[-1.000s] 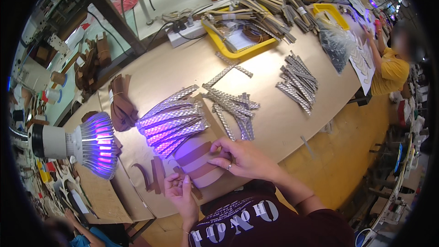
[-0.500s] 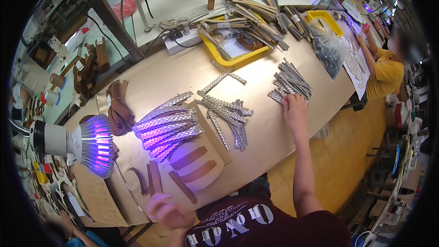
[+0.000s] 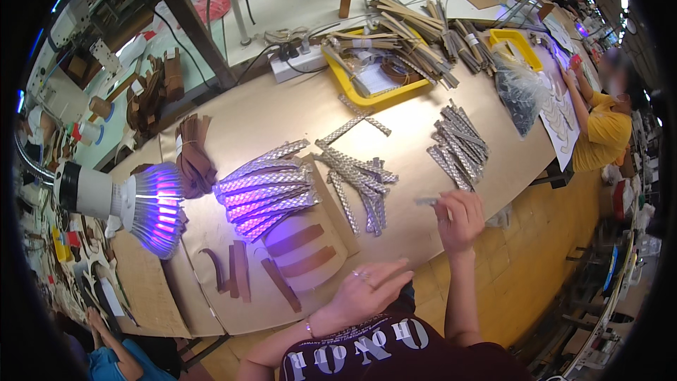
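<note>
My right hand (image 3: 460,220) is raised near the table's front edge, its fingers pinched on a braided strip (image 3: 426,201); only a short, blurred grey end shows. Just beyond it lies a pile of silver-grey braided strips (image 3: 462,142). My left hand (image 3: 370,286) is held low in front of my body, fingers stretched toward the right hand, with nothing visible in it. Left of centre, a row of braided strips (image 3: 268,187) fans over a board (image 3: 331,261) bearing two brown strips (image 3: 307,261). Between the row and the right pile lies a loose heap of braided strips (image 3: 361,178).
A lit lamp (image 3: 151,208) stands at the left, beside a brown strip bundle (image 3: 194,155). Loose brown strips (image 3: 240,271) lie near the front. Behind are a yellow tray (image 3: 384,101), a power strip (image 3: 300,65) and a plastic bag (image 3: 518,95). A person in yellow (image 3: 599,130) works at right.
My right hand has drawn back from the right pile toward me, bringing a strip out. My left hand has moved right, from the front-left edge to near the middle. The view has shifted slightly.
</note>
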Available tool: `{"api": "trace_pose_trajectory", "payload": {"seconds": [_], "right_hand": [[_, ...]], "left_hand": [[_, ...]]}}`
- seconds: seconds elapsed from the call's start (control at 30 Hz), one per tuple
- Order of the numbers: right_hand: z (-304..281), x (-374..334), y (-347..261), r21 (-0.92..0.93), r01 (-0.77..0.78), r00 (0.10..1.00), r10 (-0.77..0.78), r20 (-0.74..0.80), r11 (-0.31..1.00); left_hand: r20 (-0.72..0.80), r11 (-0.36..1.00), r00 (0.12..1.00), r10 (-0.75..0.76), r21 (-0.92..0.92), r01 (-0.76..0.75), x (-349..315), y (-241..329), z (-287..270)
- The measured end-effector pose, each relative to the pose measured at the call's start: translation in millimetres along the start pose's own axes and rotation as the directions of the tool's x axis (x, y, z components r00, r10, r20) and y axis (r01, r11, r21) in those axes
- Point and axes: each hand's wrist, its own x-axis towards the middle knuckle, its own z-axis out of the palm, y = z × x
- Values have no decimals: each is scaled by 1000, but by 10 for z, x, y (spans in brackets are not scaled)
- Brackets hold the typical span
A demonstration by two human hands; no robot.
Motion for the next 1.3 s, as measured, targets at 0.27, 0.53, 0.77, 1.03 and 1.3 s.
{"api": "trace_pose_trajectory", "payload": {"seconds": [0.27, 0.53, 0.77, 1.03, 1.3], "right_hand": [[-133, 354, -816, 197, 333, 942, -336, -20, 922], [32, 610, -1250, 315, 373, 912, -407, 47, 873], [112, 793, -1294, 682, 54, 860, -381, 340, 730], [246, 1614, -677, 653, -482, 684, -214, 697, 584], [2056, 2848, -184, 511, -192, 900, -57, 432, 838]], "left_hand": [[-312, 942, 950, 12, 323, 94, 27, -59, -752], [-451, 898, 893, -10, 389, 206, -362, -99, -1067], [-553, 957, 812, -188, 82, 278, -458, -205, -1011], [-294, 808, 839, -458, -531, 255, -597, -66, -933], [-138, 971, 979, 149, 206, -119, -389, -277, -503]]}}
